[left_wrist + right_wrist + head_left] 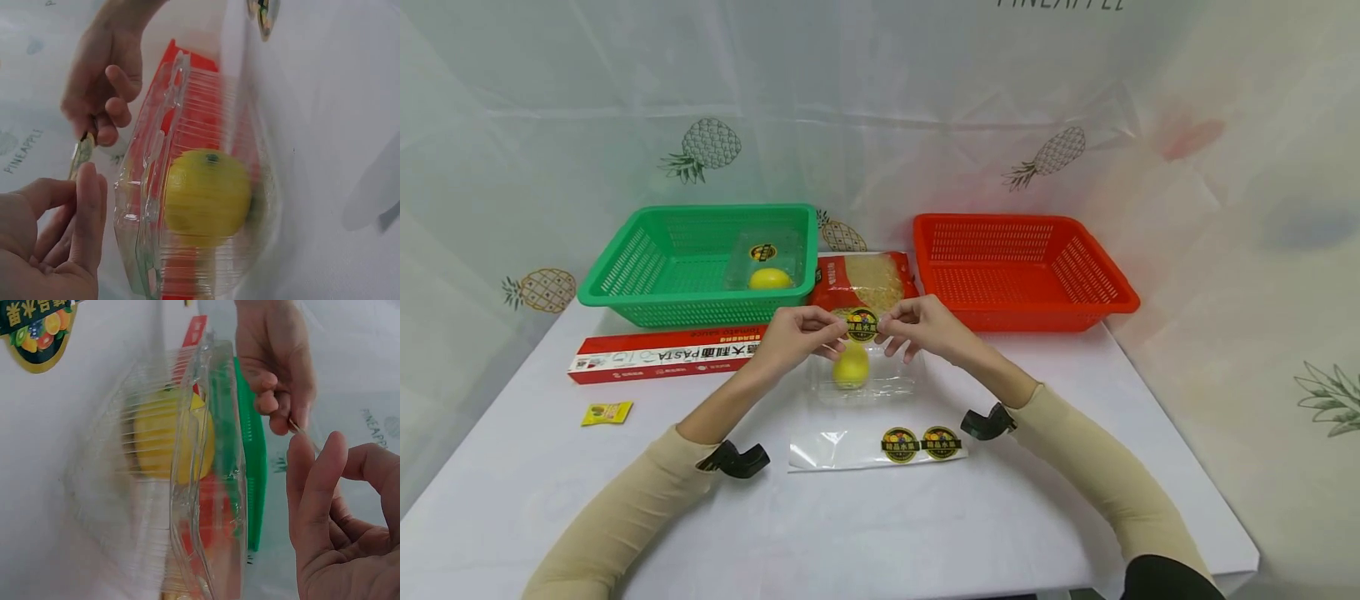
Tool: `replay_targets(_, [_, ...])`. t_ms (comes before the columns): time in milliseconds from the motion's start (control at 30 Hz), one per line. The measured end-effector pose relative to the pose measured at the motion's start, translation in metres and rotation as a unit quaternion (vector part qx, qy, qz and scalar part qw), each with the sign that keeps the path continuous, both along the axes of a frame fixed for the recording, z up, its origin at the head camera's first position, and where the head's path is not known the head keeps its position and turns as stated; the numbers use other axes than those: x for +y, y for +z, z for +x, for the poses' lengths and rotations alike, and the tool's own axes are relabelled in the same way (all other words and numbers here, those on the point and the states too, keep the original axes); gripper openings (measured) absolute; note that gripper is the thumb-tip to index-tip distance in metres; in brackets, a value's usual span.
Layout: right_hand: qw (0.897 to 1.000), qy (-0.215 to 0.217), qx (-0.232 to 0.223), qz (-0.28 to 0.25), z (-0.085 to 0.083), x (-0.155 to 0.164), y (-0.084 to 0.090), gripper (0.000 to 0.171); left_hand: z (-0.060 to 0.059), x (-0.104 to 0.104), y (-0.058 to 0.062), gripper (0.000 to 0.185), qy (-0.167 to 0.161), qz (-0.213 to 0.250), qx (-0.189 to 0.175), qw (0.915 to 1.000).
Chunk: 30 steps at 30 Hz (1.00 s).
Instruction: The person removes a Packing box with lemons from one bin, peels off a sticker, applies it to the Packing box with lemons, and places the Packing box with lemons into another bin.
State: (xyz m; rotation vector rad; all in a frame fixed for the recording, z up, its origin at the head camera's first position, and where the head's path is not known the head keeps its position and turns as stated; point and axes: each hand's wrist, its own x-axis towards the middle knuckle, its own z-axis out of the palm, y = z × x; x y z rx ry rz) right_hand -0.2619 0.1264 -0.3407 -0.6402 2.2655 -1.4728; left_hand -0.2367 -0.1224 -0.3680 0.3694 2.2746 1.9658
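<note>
I see both hands raised over the counter, sharing one round sticker. My left hand pinches its left edge with curled fingers, and my right hand pinches its right edge the same way. The sticker hangs just above a clear clamshell box holding a yellow fruit. Behind are a green basket and a red basket; a sheet with two more stickers lies nearer me.

"PASTA" reads on the long red-and-white box left of the hands; the backdrop says "PINEAPPLE"; the sticker print seems illegible.
</note>
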Motion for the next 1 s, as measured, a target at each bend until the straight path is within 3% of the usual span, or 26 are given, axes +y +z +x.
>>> replay_targets(433, [0.999, 0.002, -0.035, -0.014, -0.001, -0.004, 0.003, 0.021, -0.002, 0.004, 0.002, 0.032, 0.016, 0.037, -0.002, 0.9992])
replay_targets(833, [1.000, -0.031, -0.002, -0.002, -0.005, -0.003, -0.006, 0.021, -0.001, 0.006, 0.002, 0.026, -0.014, -0.011, -0.003, 0.9998])
replay_targets(1000, [0.999, -0.037, 0.015, -0.003, -0.006, -0.002, -0.008, 0.019, -0.002, 0.006, -0.001, 0.021, 0.000, -0.071, 0.048, 0.9964])
